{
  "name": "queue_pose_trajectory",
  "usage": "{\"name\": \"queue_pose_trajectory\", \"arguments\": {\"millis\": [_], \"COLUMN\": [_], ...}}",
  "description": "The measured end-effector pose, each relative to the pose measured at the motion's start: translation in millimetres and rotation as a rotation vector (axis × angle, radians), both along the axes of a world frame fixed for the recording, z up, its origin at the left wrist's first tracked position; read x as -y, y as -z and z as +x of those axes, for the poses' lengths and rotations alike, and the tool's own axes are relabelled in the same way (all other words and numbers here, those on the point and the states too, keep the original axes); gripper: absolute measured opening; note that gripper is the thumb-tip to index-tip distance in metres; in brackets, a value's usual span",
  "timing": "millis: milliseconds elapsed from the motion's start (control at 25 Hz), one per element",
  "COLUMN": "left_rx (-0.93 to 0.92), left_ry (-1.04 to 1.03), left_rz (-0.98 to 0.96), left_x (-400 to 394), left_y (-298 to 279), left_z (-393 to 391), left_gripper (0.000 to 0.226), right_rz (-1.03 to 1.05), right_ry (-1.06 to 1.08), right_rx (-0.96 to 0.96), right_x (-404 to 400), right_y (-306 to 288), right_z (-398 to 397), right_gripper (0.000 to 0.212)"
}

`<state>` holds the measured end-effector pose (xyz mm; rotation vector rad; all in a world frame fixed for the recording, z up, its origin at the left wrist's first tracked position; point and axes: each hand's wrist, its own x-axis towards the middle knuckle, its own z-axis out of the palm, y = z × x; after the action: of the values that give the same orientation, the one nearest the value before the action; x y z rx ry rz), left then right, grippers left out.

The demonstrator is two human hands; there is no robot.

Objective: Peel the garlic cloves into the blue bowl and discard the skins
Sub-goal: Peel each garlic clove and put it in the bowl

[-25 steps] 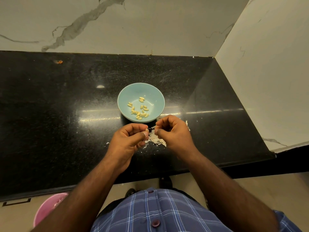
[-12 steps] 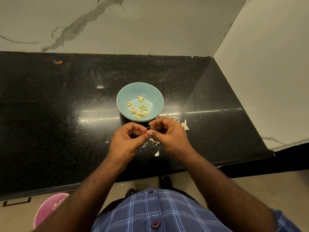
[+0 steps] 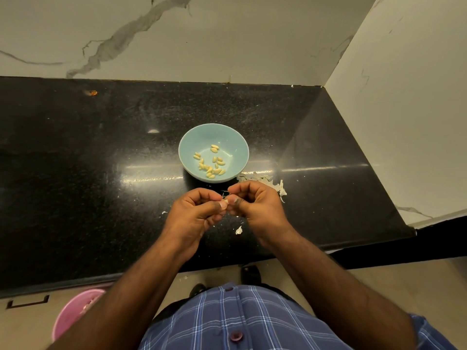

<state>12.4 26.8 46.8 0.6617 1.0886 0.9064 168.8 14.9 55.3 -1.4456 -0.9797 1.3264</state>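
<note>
I had both hands up over the black counter (image 3: 75, 173), just in front of the blue bowl (image 3: 235, 137). My left hand (image 3: 194, 215) and my right hand (image 3: 257, 203) met fingertip to fingertip, each with its fingers curled in, and between them they pinched one small garlic clove (image 3: 226, 201). Only a pale sliver of it showed between my thumbs, so I could not tell which way its long axis ran, nor how much skin was on it.

What mattered for the next move was where the bowl lay: straight ahead of the pinch, just beyond my knuckles, with its near rim close to my fingertips. It sat a little left of the point where my hands met, so I judged the left hand slightly the nearer one for dropping the clove in. A short reach forward would do it.

In the bowl lay a loose scatter of peeled cloves (image 3: 211, 164). The skins (image 3: 265, 180) lay in a heap on the counter, just right of the bowl and behind my right hand, with one scrap (image 3: 238, 230) nearer me between my wrists. A pink bin (image 3: 73, 317) stood on the floor, down to my left, below the counter's edge; the skins, I judged, were not yet thrown away.
</note>
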Motion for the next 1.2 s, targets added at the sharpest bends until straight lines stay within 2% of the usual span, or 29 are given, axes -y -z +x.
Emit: {"name": "queue_pose_trajectory", "arguments": {"millis": [240, 520, 960, 1200], "left_rx": [0.061, 0.012, 0.146, 0.081], "left_ry": [-0.022, -0.046, -0.055, -0.037], "left_rz": [-0.029, 0.026, 0.0, 0.061], "left_x": [0, 2, 1, 0], "left_y": [-2, -2, -3, 0], "left_z": [1, 1, 3, 2], "left_gripper": [0.015, 0.015, 0.017, 0.019], "right_rz": [-0.021, 0.163, 0.16, 0.229], "right_ry": [0.004, -0.084, -0.105, -0.144], "right_rx": [-0.113, 0.092, 0.074, 0.254], "right_x": [0, 1, -1, 0], "right_y": [-2, -1, 0, 0], "right_z": [4, 9, 8, 14], "right_gripper": [0.015, 0.021, 0.026, 0.024]}}
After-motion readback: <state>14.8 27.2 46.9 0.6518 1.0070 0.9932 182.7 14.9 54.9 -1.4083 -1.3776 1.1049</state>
